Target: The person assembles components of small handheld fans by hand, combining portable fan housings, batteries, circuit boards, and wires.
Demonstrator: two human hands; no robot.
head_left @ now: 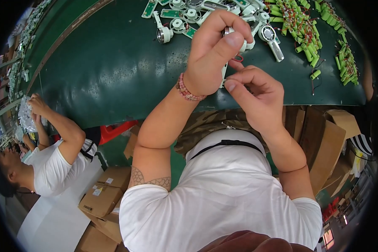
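Above the near edge of the green work surface, my left hand (pixel 212 59) is closed round a small handheld fan part (pixel 245 45). Most of that part hides behind my fingers; a bit of white housing shows, and a narrow pale strip (pixel 223 76) extends below my palm. A loop of red wire (pixel 239 58) sticks out beside it. Close by on the right, my right hand (pixel 258 94) has its thumb and forefinger pinched at the strip's lower end. What lies between those fingertips is too small to make out.
Several white fan parts with green circuit boards (pixel 171 14) lie at the far middle, with one whole fan (pixel 271 41) nearby. Green battery cells (pixel 308 46) with wires are heaped at right. Cardboard boxes (pixel 107 191) stand below the table; another person (pixel 56 155) works at left.
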